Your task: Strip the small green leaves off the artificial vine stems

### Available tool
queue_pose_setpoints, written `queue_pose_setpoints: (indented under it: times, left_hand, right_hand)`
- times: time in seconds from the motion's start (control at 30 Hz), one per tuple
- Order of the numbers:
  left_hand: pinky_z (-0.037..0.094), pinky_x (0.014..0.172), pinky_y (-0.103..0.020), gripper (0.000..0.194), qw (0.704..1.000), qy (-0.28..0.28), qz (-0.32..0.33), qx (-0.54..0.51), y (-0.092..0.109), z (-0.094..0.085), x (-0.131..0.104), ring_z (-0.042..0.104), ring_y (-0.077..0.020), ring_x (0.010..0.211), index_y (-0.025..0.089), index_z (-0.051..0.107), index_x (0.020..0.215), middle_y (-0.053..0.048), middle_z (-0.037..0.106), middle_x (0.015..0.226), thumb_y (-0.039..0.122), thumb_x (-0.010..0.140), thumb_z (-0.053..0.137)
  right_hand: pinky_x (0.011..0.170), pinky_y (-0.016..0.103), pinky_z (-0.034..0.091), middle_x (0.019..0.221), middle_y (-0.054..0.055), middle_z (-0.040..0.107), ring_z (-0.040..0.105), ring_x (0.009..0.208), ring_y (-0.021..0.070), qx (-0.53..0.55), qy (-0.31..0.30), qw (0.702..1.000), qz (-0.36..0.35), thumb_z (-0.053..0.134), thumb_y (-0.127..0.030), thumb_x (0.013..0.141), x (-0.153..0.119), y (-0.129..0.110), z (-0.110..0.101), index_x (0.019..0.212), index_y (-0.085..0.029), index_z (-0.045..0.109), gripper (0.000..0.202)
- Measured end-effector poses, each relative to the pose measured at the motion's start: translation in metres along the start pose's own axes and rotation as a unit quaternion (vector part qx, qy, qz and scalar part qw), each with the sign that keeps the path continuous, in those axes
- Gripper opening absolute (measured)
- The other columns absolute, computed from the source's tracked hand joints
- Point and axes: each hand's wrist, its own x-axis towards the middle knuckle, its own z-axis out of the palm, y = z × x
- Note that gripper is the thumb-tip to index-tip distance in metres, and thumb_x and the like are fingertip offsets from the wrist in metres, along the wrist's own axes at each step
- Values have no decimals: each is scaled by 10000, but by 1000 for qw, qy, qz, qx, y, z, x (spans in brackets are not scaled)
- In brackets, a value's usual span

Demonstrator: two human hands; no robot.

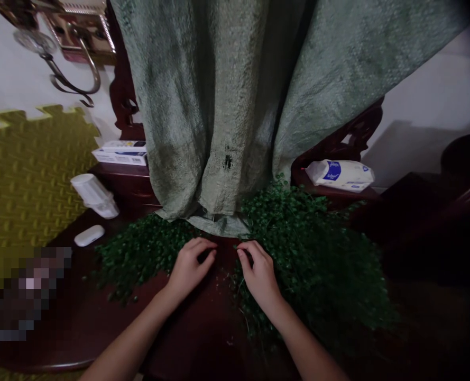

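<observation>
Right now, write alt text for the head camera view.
Two bare hands, left and right, pinch above a dark red table between two piles of green sprigs, the smaller left, the larger right. Behind hangs grey-green cloth.

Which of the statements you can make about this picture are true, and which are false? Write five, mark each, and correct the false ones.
1. The larger green heap is on the right. True.
2. The left hand and right hand are clasped together. False: the left hand and right hand are apart.
3. The grey-green woven cloth has a small hole. True.
4. The packet with blue print lies on the left. False: the packet with blue print lies on the right.
5. The smaller green heap is on the left. True.
</observation>
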Motion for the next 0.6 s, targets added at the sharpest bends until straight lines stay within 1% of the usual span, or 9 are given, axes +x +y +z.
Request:
queue_pose_setpoints:
  times: [0.1,0.17,0.2,0.37,0.53,0.6]
  left_hand:
    - [478,840,-310,140,994,-96,30,-38,12,12,-3,638,-194,883,198,706,902,-56,693,911,218,851,578]
    - [464,840,-329,118,989,-135,34,-50,17,19,-5,627,-209,882,192,711,865,-61,684,903,186,819,602]
    - [461,834,-331,120,988,-144,34,-53,18,22,-5,622,-214,879,189,714,848,-64,679,898,166,805,605]
    - [452,814,-315,166,984,-156,26,-82,18,29,-6,611,-206,856,194,725,780,-52,672,868,101,757,591]
    - [455,767,-278,128,986,-111,-21,-126,20,26,-7,603,-173,798,166,649,729,-43,633,821,111,762,538]
    - [451,728,-260,122,984,-102,-38,-142,23,24,-8,593,-161,756,166,609,711,-31,616,781,127,777,515]
  right_hand:
    - [737,279,490,885,60,620,608,845,190,1,6,1000,-1,427,-216,944,0,0,0,926,-207,586,160]
    - [743,279,491,884,59,620,607,846,189,1,9,1000,-2,431,-211,940,0,0,0,923,-206,587,157]
    - [744,279,491,881,58,619,607,842,188,1,9,1000,-3,433,-206,937,0,-1,0,921,-205,588,156]
    - [755,288,490,881,54,615,603,839,184,6,4,1000,-7,436,-175,923,0,-1,0,918,-203,583,150]
    - [746,295,505,922,62,597,597,852,181,15,1,1000,-8,444,-126,887,0,1,0,957,-197,541,139]
    - [775,302,511,968,71,595,600,900,184,20,-16,999,-22,441,-91,857,1,-2,-3,917,-200,542,160]
